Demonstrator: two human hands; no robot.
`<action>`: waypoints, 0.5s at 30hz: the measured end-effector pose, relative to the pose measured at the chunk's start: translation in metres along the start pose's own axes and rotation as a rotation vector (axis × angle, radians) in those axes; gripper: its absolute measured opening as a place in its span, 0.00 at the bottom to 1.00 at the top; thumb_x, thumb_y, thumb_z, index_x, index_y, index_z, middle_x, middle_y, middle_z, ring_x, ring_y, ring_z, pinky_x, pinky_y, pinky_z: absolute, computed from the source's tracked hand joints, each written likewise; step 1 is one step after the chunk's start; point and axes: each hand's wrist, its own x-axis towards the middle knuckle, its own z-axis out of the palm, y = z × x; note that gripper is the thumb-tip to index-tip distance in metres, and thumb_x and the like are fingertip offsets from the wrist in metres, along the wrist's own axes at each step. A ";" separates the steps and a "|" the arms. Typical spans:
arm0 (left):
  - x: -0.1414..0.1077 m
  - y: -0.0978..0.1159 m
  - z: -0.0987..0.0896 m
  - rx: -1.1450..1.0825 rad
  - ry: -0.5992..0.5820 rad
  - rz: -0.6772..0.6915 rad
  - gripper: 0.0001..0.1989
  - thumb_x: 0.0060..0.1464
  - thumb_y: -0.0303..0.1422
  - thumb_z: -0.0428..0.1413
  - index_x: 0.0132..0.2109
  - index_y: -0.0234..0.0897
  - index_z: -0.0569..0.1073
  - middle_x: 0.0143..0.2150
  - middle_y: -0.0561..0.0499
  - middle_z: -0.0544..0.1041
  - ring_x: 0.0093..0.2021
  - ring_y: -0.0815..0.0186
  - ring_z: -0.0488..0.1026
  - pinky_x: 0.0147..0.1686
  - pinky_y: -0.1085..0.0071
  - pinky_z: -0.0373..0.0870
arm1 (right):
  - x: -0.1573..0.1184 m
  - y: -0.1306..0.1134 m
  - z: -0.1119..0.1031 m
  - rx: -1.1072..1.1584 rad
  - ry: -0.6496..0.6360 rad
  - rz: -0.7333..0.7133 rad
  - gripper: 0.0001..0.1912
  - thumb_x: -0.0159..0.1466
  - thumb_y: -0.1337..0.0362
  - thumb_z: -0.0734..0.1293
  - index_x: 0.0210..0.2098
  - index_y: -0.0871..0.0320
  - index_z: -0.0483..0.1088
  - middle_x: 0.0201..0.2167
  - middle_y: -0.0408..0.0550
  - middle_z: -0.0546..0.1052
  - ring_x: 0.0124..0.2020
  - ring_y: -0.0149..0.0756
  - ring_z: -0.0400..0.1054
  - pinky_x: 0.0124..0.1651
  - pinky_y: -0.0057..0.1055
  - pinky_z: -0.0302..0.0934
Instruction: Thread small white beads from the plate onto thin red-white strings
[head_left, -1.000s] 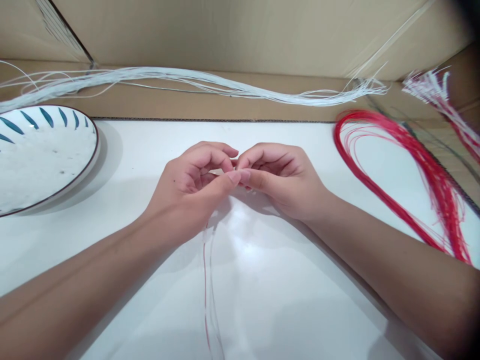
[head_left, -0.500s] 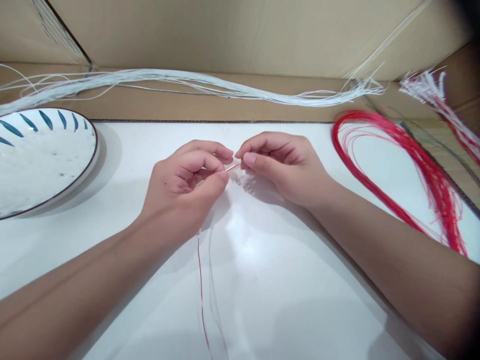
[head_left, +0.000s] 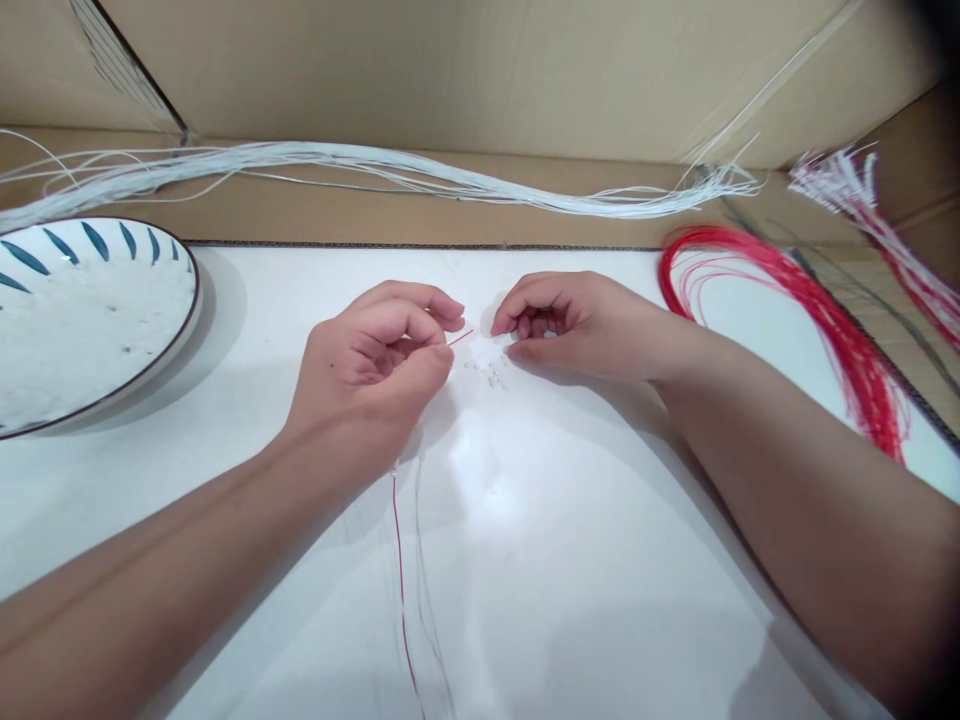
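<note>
My left hand (head_left: 382,350) pinches a thin red wire between thumb and forefinger, its short tip sticking out to the right. The long part of the red wire (head_left: 400,570) hangs below that hand toward the near edge, with a faint grey line beside it. Just right of the wire tip, my right hand (head_left: 566,325) is held low over the white surface with thumb and forefinger apart and nothing visible between them. Several tiny clear pieces (head_left: 493,376) lie on the surface between the hands.
A white plate (head_left: 90,330) with blue-green leaf marks stands at the left. A bundle of white strands (head_left: 337,155) runs along the back on cardboard. Looped red strands (head_left: 832,330) lie at the right, with a red-and-white bundle (head_left: 862,205) behind them.
My right hand has moved away from the wire tip, to the right and slightly down, and its thumb and forefinger have parted. The left hand has barely moved.
</note>
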 end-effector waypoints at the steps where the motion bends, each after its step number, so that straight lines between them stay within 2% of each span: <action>1: 0.000 0.001 0.000 -0.007 0.009 -0.002 0.14 0.56 0.20 0.57 0.26 0.41 0.77 0.44 0.52 0.79 0.47 0.61 0.78 0.39 0.64 0.78 | 0.000 0.000 0.000 0.006 0.010 0.011 0.12 0.55 0.70 0.71 0.39 0.57 0.79 0.36 0.46 0.78 0.33 0.32 0.69 0.35 0.31 0.63; 4: 0.000 0.001 0.001 -0.021 0.004 0.005 0.14 0.56 0.20 0.58 0.26 0.40 0.77 0.44 0.51 0.79 0.47 0.60 0.78 0.39 0.63 0.79 | 0.002 0.002 0.003 0.008 0.030 -0.005 0.11 0.55 0.68 0.72 0.39 0.58 0.79 0.36 0.46 0.77 0.32 0.33 0.69 0.34 0.31 0.63; 7: 0.000 0.000 0.000 -0.021 -0.012 0.005 0.14 0.56 0.19 0.57 0.27 0.41 0.78 0.44 0.51 0.79 0.48 0.61 0.77 0.40 0.63 0.79 | 0.005 0.004 0.006 -0.030 0.055 -0.085 0.07 0.58 0.66 0.70 0.36 0.58 0.80 0.39 0.47 0.78 0.34 0.33 0.70 0.35 0.32 0.63; 10: 0.001 0.000 0.001 -0.011 -0.014 -0.006 0.15 0.56 0.19 0.57 0.26 0.41 0.77 0.45 0.52 0.79 0.48 0.61 0.77 0.41 0.64 0.79 | 0.006 0.005 0.012 -0.054 0.105 -0.155 0.04 0.60 0.67 0.69 0.32 0.59 0.78 0.36 0.47 0.78 0.33 0.32 0.69 0.37 0.32 0.62; 12: 0.000 0.001 0.001 -0.011 -0.009 -0.016 0.14 0.56 0.20 0.57 0.26 0.41 0.77 0.45 0.52 0.79 0.48 0.62 0.77 0.42 0.64 0.79 | 0.005 0.002 0.017 0.092 0.147 -0.148 0.02 0.61 0.67 0.70 0.32 0.60 0.76 0.32 0.45 0.77 0.32 0.31 0.68 0.37 0.31 0.63; 15: 0.001 0.001 0.000 -0.038 -0.022 -0.033 0.13 0.55 0.21 0.59 0.26 0.40 0.77 0.46 0.52 0.80 0.49 0.60 0.78 0.47 0.63 0.79 | 0.003 -0.005 0.026 0.530 0.157 -0.126 0.03 0.61 0.68 0.72 0.32 0.60 0.75 0.28 0.44 0.78 0.30 0.30 0.71 0.36 0.30 0.67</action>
